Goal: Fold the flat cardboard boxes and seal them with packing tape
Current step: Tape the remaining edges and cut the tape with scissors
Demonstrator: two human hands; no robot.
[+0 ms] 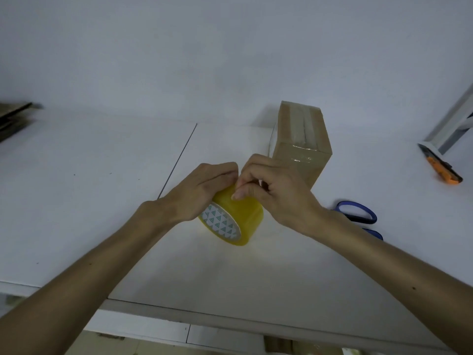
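Entering from the near edge, both forearms reach over the white table [89,188] and meet at its middle. The left hand [202,190] has its fingers curled over the top of the tape [238,219] and grips it. The right hand [276,193] has thumb and forefinger pinched on the roll's yellow outer face, just beside the left fingertips, with its other fingers curled. Whether a loose end is lifted cannot be told. The tape stands on edge, tilted, its patterned core facing near-left; contact with the table is unclear. To the right lie the scissors [358,212], blue-handled and partly hidden by the right forearm. Just beyond the right hand stands the box [299,149], folded, with a clear strip along its top seam and down its near face. Far right, well apart from the box, lies an orange knife [442,167]. At the far left edge sits dark flat cardboard [12,119].
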